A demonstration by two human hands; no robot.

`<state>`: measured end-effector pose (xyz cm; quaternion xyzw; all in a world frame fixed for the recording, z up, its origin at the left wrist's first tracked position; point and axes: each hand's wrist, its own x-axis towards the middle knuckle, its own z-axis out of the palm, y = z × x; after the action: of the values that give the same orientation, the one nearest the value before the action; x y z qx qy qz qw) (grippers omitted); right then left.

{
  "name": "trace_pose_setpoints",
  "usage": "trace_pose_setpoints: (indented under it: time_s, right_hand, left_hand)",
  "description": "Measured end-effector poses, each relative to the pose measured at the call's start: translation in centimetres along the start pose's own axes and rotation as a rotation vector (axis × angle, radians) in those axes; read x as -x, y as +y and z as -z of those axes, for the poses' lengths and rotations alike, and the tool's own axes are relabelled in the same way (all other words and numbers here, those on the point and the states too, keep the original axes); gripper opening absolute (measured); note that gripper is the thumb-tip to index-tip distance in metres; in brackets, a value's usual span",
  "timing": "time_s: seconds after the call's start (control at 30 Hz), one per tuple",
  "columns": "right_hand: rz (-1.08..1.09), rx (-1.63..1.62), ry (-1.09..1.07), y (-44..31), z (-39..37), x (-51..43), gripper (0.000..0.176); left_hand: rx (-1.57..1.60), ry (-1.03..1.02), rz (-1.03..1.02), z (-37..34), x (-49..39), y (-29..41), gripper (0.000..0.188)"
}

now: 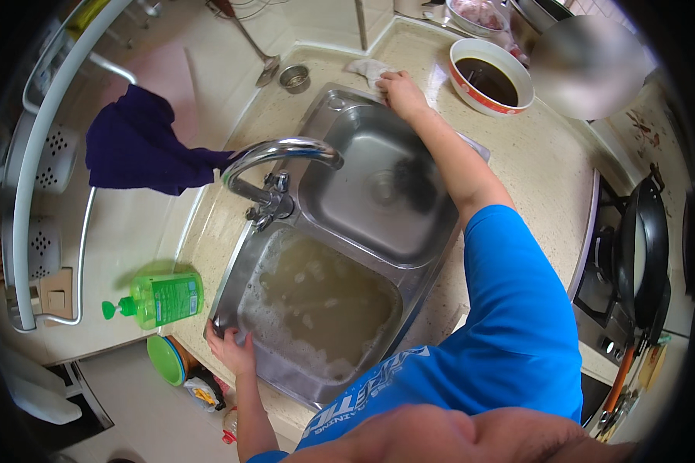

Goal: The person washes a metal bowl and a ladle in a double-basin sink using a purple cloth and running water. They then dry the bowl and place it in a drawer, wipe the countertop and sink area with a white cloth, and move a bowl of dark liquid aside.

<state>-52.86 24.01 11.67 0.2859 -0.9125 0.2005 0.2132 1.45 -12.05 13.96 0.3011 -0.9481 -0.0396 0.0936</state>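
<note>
My right hand point(402, 92) reaches past the far basin and grips a white cloth point(369, 69) on the counter behind the sink. My left hand point(233, 349) rests on the near left corner of the stainless-steel double sink point(423, 279), fingers apart. Cloudy, foamy water point(330, 307) stands in the near basin. The far basin point(353, 156) shows its steel bottom and drain, with a dark shadow beside it. A chrome faucet point(266, 202) arches over the far basin.
A bowl of dark liquid point(489, 81), a small metal cup point(295, 78) and a green pump bottle point(168, 298) stand on the counter. A purple cloth point(142, 142) hangs at the left. A wok point(640, 254) sits on the stove at the right.
</note>
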Motion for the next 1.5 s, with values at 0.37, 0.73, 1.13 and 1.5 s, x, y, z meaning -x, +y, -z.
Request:
trace_pose_setpoints:
  time_s: [0.37,0.73,1.13,1.5]
  right_hand:
    - [-0.109,0.003,-0.084,5.4,12.8,15.2,0.013]
    - [-0.425,0.054,-0.053,-3.8,20.3,26.9,0.008]
    - [-0.737,-0.285,0.260,-7.6,25.2,36.7,0.030]
    - [-0.749,-0.275,0.137,-11.3,33.9,47.8,0.024]
  left_hand:
    - [-0.017,0.000,-0.029,0.3,0.1,0.5,0.032]
    - [-0.059,-0.013,-0.023,0.3,0.5,0.0,0.035]
    - [-0.136,-0.066,0.015,0.2,0.5,-0.4,0.030]
    - [0.042,0.107,-0.110,1.5,2.1,3.5,0.033]
